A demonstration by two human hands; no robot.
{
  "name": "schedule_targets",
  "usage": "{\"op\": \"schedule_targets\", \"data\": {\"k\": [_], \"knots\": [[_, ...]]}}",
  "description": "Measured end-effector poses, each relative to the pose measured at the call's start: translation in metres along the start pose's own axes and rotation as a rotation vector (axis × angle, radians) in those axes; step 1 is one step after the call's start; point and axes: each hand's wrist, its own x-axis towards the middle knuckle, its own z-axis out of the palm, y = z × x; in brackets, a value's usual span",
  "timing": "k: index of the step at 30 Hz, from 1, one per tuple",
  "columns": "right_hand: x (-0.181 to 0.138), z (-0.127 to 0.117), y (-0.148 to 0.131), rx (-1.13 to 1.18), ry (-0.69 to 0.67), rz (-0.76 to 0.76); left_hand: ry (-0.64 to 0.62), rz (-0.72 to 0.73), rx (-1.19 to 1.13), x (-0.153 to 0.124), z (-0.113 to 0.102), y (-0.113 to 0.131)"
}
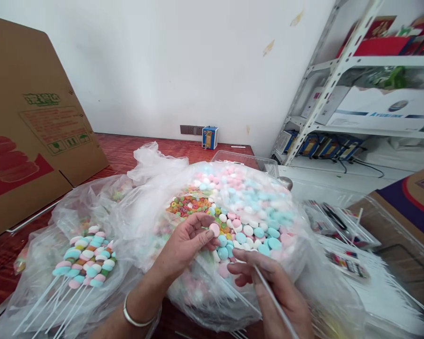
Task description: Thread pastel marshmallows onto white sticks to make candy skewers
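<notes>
My left hand pinches a round pink marshmallow between thumb and fingertips. A thin white stick lies in my right hand, running back toward me. Both hands hover over a large heap of pink, white and blue marshmallows inside a clear plastic bag. Small colourful gummy rings fill the left part of that heap. Over on the left, several finished skewers of marshmallows rest on plastic, their white sticks pointing toward me.
A tall cardboard box stands on the red-brown table at the left. To the right are a pile of white sticks, a clear tray of tools and another carton. Metal shelving rises behind.
</notes>
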Motion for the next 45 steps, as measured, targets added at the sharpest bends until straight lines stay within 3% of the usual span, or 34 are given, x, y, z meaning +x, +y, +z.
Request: {"op": "schedule_targets", "data": {"k": [3, 8, 10, 13, 15, 17, 19, 25, 30, 37, 45], "knots": [[-0.005, 0.0, 0.001, -0.016, -0.101, -0.01, 0.022, -0.065, -0.179, 0.003, -0.003, 0.003], [0.008, -0.011, 0.006, 0.019, -0.125, 0.098, 0.08, 0.083, 0.065, 0.007, -0.006, 0.004], [0.019, -0.01, 0.011, -0.183, -0.162, -0.029, 0.146, 0.148, 0.198, 0.009, -0.005, 0.004], [0.033, 0.005, 0.019, -0.687, -0.188, -0.236, 0.222, 0.158, 0.228, 0.01, -0.006, 0.003], [0.041, 0.019, 0.024, -0.969, -0.191, -0.239, 0.227, 0.12, 0.164, 0.009, -0.007, 0.002], [0.046, 0.029, 0.027, -1.108, -0.213, -0.208, 0.192, 0.066, 0.104, 0.007, -0.009, 0.002], [0.05, 0.033, 0.029, -1.075, -0.207, -0.189, 0.136, 0.0, 0.045, 0.005, -0.01, 0.002], [0.052, 0.022, 0.02, -0.617, 0.004, -0.252, -0.041, -0.088, -0.158, 0.003, 0.002, 0.002], [0.048, 0.022, 0.015, -0.658, 0.012, -0.36, -0.154, -0.056, -0.17, 0.001, 0.017, -0.001], [0.043, 0.016, 0.014, -0.78, -0.108, -0.404, -0.024, -0.019, -0.242, 0.004, 0.022, -0.006], [0.014, 0.001, 0.017, -0.974, -0.216, -0.331, 0.157, -0.022, -0.274, 0.013, 0.014, -0.013]]}}
